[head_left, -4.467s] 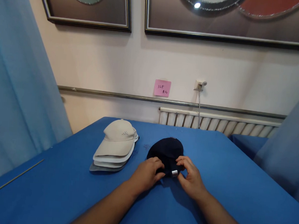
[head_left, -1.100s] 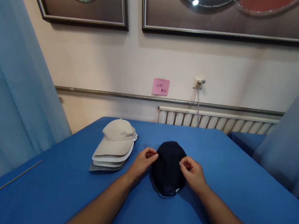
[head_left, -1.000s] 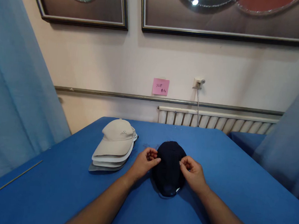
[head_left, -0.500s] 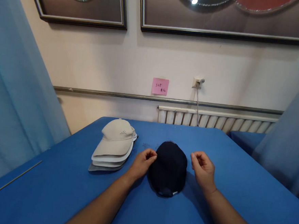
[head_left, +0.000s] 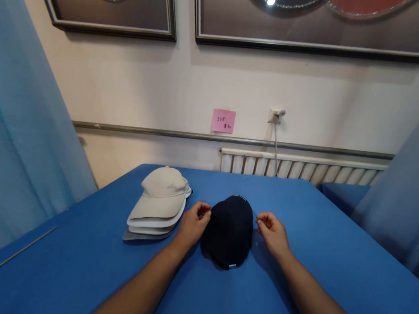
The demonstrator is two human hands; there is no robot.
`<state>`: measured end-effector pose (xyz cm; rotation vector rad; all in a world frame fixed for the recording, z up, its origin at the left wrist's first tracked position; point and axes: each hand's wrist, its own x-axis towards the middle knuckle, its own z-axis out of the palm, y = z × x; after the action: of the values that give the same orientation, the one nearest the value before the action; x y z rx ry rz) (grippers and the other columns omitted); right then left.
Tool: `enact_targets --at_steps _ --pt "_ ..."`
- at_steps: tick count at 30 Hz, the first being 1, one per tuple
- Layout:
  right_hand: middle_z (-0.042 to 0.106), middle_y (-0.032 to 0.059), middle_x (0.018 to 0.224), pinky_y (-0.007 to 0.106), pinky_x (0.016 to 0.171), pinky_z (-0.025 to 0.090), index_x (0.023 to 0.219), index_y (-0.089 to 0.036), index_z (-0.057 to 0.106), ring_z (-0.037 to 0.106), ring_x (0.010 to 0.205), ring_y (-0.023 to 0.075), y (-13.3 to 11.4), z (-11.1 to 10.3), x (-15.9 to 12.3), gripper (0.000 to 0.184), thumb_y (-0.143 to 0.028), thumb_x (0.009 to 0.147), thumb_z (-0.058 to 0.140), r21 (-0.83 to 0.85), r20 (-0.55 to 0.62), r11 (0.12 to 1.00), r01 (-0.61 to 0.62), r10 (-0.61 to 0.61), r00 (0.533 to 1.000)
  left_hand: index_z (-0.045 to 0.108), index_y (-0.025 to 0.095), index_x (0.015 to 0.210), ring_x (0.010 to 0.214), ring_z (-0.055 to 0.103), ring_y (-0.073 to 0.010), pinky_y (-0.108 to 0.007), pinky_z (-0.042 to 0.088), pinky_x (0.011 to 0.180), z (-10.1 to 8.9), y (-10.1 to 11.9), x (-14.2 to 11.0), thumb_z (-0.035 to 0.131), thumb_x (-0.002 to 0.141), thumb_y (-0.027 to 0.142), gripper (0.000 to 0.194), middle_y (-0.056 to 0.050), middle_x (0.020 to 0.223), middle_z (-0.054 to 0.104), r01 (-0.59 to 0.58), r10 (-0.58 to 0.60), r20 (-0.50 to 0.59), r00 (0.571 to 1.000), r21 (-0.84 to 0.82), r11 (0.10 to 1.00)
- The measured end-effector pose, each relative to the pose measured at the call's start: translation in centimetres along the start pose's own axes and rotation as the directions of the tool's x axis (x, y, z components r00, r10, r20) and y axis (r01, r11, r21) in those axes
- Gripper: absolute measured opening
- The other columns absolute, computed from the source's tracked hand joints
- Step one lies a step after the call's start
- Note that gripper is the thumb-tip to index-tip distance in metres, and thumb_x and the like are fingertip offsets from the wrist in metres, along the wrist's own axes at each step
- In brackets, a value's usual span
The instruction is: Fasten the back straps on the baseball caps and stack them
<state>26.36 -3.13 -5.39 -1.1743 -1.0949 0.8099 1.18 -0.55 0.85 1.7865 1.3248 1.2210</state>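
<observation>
A dark navy cap (head_left: 229, 230) lies on the blue table (head_left: 80, 263) with its back strap and silver buckle toward me. My left hand (head_left: 193, 223) pinches the cap's left edge with curled fingers. My right hand (head_left: 271, 230) is at the cap's right edge, thumb and fingers pinched together; whether it grips the fabric I cannot make out. To the left sits a stack of light caps (head_left: 157, 208), a beige one on top.
A thin wooden stick (head_left: 18, 252) lies near the table's left edge. Blue curtains hang at both sides. A radiator (head_left: 302, 169), a pink note (head_left: 223, 121) and a wall socket with a cable are on the wall behind.
The navy cap has slid a little to the left and away from me. My right hand, which had come off the cap half a second ago, is back at its right edge.
</observation>
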Motion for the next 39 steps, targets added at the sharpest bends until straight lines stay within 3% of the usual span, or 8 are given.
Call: enact_targets --at_steps 4,12,15,21,26,32,39 --pt "0.06 -0.0004 0.067 0.025 0.055 0.043 0.084 -0.02 0.06 0.054 0.059 0.0137 0.2 0.1 -0.2 0.024 -0.04 0.075 0.065 -0.025 0.077 1.0 0.015 -0.013 0.997 0.061 0.017 0.094 0.081 0.063 -0.0201 -0.035 0.049 0.077 -0.2 1.6 -1.0 0.059 0.08 0.034 0.022 -0.005 0.09 0.067 -0.095 0.09 0.039 0.995 0.196 0.976" --pt "0.06 -0.0012 0.067 0.025 0.055 0.041 0.087 -0.02 0.061 0.052 0.057 0.0131 0.9 0.1 -0.2 0.019 -0.036 0.076 0.063 -0.048 0.121 0.999 0.014 -0.008 0.993 0.06 0.02 0.1 0.106 0.057 -0.0233 -0.04 0.046 0.095 0.2 1.8 -1.8 0.065 0.077 0.03 0.025 -0.007 0.111 0.062 -0.334 0.311 0.121 0.943 0.326 0.885" --pt "0.06 -0.0011 0.066 0.025 0.055 0.042 0.087 -0.02 0.06 0.052 0.057 0.013 0.9 0.2 -0.3 0.018 -0.034 0.075 0.063 -0.039 0.125 0.999 0.014 -0.009 0.992 0.06 0.02 0.095 0.115 0.052 -0.0253 -0.043 0.042 0.101 0.4 1.6 -1.9 0.065 0.075 0.022 0.021 -0.008 0.121 0.058 -0.404 0.385 0.129 0.914 0.384 0.83" --pt "0.059 -0.0016 0.064 0.025 0.054 0.042 0.086 -0.02 0.06 0.052 0.055 0.0132 1.2 0.2 -0.3 0.019 -0.035 0.074 0.063 -0.038 0.141 0.999 -0.006 0.012 0.99 0.057 0.019 0.078 0.107 0.054 -0.0238 -0.043 0.044 0.095 0.5 1.5 -1.9 0.055 0.08 0.013 0.008 -0.008 0.114 0.06 -0.465 0.437 0.169 0.883 0.429 0.774" --pt "0.059 -0.0011 0.063 0.026 0.054 0.042 0.086 -0.02 0.06 0.053 0.056 0.0142 1.6 0.1 -0.2 0.021 -0.038 0.075 0.062 -0.067 0.148 0.998 0.0 0.01 0.989 0.055 0.019 0.078 0.105 0.055 -0.0226 -0.042 0.044 0.095 0.3 1.7 -1.7 0.052 0.081 0.012 0.009 -0.008 0.11 0.06 -0.468 0.454 0.133 0.881 0.386 0.795" --pt "0.059 -0.0014 0.065 0.025 0.054 0.042 0.088 -0.021 0.059 0.054 0.058 0.014 1.6 0.1 -0.2 0.021 -0.039 0.077 0.06 -0.101 0.163 0.995 -0.009 0.025 0.986 0.054 0.02 0.075 0.105 0.058 -0.0231 -0.041 0.047 0.092 -0.8 1.4 -0.5 0.05 0.078 0.014 0.008 -0.008 0.11 0.061 -0.322 0.329 0.022 0.944 0.277 0.905" --pt "0.06 -0.0007 0.062 0.024 0.048 0.04 0.087 -0.022 0.062 0.055 0.054 0.0142 2.0 -0.4 0.6 0.018 -0.034 0.074 0.062 -0.122 0.005 0.991 -0.052 0.053 0.999 0.052 0.02 0.074 0.104 0.059 -0.0233 -0.041 0.045 0.093 -1.7 1.3 0.4 0.048 0.079 0.019 0.006 -0.01 0.111 0.062 -0.215 0.218 0.01 0.976 0.22 0.952"
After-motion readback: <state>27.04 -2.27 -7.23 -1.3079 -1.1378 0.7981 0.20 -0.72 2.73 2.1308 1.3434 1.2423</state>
